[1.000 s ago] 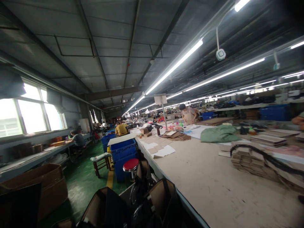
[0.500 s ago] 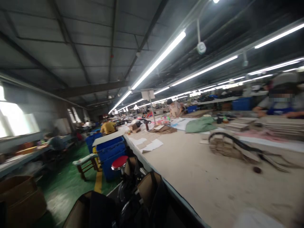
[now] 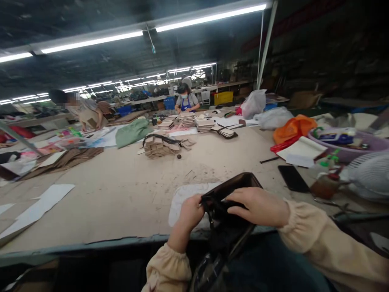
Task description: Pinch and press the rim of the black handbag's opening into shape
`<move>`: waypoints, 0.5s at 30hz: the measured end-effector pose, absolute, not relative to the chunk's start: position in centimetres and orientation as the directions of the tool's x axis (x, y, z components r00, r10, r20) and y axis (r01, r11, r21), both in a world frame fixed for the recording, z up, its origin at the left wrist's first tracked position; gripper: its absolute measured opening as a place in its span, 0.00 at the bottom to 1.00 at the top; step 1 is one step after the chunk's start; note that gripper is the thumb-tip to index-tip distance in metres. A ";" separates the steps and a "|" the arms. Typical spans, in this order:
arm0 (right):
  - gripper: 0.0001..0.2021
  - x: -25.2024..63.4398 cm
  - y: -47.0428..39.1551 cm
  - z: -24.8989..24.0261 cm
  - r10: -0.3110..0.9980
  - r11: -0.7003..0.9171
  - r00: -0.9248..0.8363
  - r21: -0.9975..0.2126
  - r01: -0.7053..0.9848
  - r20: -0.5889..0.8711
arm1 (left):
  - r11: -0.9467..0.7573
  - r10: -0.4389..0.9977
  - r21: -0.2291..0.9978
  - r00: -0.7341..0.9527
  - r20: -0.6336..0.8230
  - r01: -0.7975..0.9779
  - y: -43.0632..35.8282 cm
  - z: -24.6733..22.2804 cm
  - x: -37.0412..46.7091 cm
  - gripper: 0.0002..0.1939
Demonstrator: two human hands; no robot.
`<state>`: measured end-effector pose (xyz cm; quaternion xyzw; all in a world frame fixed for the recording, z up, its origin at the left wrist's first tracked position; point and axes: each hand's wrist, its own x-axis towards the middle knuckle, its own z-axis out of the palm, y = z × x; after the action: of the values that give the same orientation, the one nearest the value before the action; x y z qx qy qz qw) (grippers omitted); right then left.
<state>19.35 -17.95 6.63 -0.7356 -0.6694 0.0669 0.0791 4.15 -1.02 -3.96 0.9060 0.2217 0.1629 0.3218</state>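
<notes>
A dark brown and black bag is tilted at the table's front edge, its mouth facing up. My left hand is closed on the left end of its rim, beside a small hanging metal piece. Over the mouth lies my right hand, its thumb and forefinger stretched apart and reaching inside. The other right fingers are partly hidden. Black straps hang below the bag. Under it, a white cloth or sheet lies on the table.
On the pale table are a bundle of brown pieces, green cloth, a phone, a purple basin and a grey fan-like cover. A co-worker sits across; another person stands at the left.
The view has swung right and down from the aisle to the table. My two hands and the bag between them are now in sight; neither hand was clearly visible before.
</notes>
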 end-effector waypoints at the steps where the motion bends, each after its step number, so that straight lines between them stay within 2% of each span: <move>1: 0.17 19.1 -18.0 6.7 0.995 -0.089 0.095 -0.227 0.970 0.015 | -0.696 0.513 0.651 0.844 0.157 0.302 -1.1 -4.0 4.1 0.11; 4: 0.20 18.6 -18.0 6.5 0.995 -0.088 0.096 -0.232 0.969 0.022 | -0.701 0.521 0.642 0.838 0.163 0.311 -1.3 -4.0 4.3 0.11; 9: 0.11 18.3 -17.5 5.5 0.992 -0.126 0.125 -0.140 0.982 -0.014 | -0.700 0.519 0.644 0.839 0.165 0.307 -1.4 -3.8 4.3 0.10; 15: 0.13 19.3 -17.1 5.1 0.952 -0.301 0.303 -0.056 0.952 0.035 | -0.705 0.494 0.653 0.853 0.171 0.277 -1.4 -3.7 4.3 0.10</move>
<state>19.28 -17.11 5.14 -0.8064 -0.5904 0.0025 0.0332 4.30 -1.41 -3.70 0.9077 0.2123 0.1692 0.3200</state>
